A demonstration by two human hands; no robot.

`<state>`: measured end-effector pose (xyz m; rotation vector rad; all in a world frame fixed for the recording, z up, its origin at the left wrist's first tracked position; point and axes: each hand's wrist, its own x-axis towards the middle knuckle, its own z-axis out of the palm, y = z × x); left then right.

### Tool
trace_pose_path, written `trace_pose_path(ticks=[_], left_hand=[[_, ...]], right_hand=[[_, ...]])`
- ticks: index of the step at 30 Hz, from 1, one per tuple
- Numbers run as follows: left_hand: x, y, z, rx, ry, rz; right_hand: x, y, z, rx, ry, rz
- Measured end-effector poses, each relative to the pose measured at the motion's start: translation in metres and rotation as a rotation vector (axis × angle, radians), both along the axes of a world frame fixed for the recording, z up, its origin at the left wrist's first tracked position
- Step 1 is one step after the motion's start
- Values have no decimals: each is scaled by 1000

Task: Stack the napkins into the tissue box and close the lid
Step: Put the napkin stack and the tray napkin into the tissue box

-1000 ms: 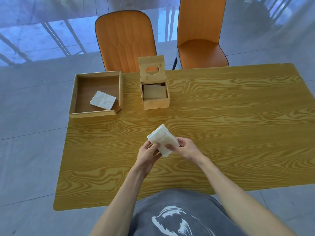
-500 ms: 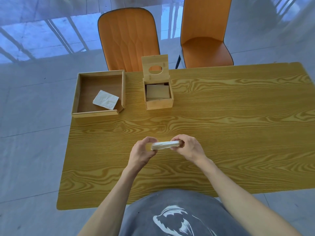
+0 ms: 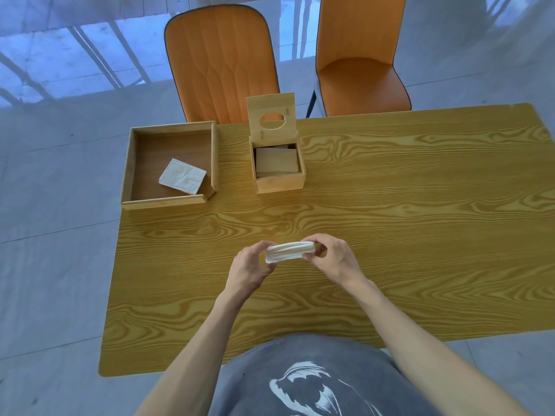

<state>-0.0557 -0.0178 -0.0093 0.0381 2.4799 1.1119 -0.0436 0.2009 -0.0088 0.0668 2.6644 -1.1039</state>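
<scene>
Two bare hands meet at the centre of the frame, low over the wood-grain table. The left hand and the right hand are each clamped on opposite ends of a held napkin stack, white, folded and seen edge-on, lying roughly level between them. Fingers curl over the top edge and thumbs press from below. The stack appears clear of the tabletop, though contact cannot be ruled out.

The tissue box stands in the upper centre of the frame, well apart from the hands. Its lid, with an oval opening, is raised upright at the far edge. Inside the box a flat wooden plate is visible; no white paper shows on it.

Left of the box, near but not touching it, sits a shallow wooden tray. One folded napkin lies flat in its lower right portion, turned at an angle.

Beyond the far table edge stand an orange chair and a second orange chair, at the top of the frame. A grey printed shirt fills the bottom centre.
</scene>
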Motion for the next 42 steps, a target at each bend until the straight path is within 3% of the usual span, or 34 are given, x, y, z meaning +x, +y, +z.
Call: trace_pose_path(ticks=[7,13,19,25,31,42], left_hand=[[-5,2,5,8,175,15],[-10,1,-1,-3,80,29],[-51,-1,12,171,27,132],[-120,1,47,326,96,270],[-176,12,61,212,144,370],[-194,34,48,-141,62,444]], right_hand=[[-11,-3,8,-77,80,-43],[-19,0,4,-24,-31,-8],[-50,5,17,-93,-59,-61],[-122,3,44,-207,43,-138],[-182,-3,56,-232,70,-229],[-213,-13,37,35,66,-330]])
